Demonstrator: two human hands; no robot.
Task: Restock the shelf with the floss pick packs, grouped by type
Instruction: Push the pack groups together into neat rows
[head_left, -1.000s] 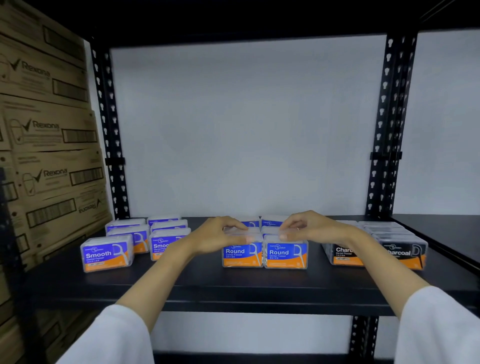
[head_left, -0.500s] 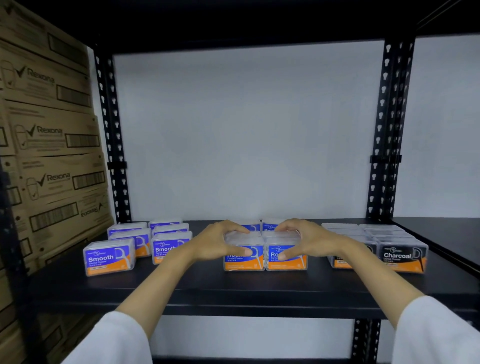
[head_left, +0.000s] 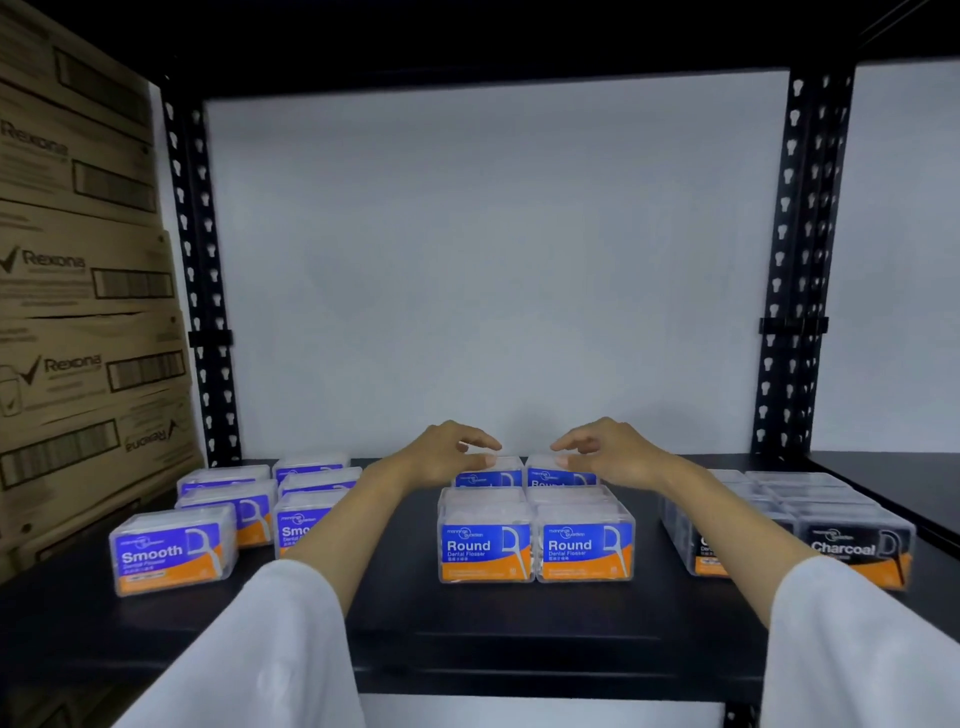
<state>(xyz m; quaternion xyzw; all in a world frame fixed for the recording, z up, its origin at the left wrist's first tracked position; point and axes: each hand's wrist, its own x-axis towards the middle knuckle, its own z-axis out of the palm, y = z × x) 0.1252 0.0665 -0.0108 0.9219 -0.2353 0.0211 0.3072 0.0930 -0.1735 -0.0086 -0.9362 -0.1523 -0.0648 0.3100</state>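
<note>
Black shelf, front edge nearest, a bare strip of board between that edge and the packs. Two white sleeves reach in over it. Front row, left to right: Smooth packs, six visible in two columns, clear boxes with blue-and-orange labels, the front left one standing apart and forward; Round packs, four visible, two in front touching side by side, labels blue over orange with a white flosser drawing, two more behind them; Charcoal packs, clear boxes with black-and-orange labels, in two columns, count unclear behind the right forearm. Open board lies between the three groups. Further back, left hand and right hand hover over the rear Round pair, fingers loosely bent and spread, holding nothing; contact with the lids cannot be told. Behind: white wall, two perforated black uprights. Far left: stacked Rexona cartons.
</note>
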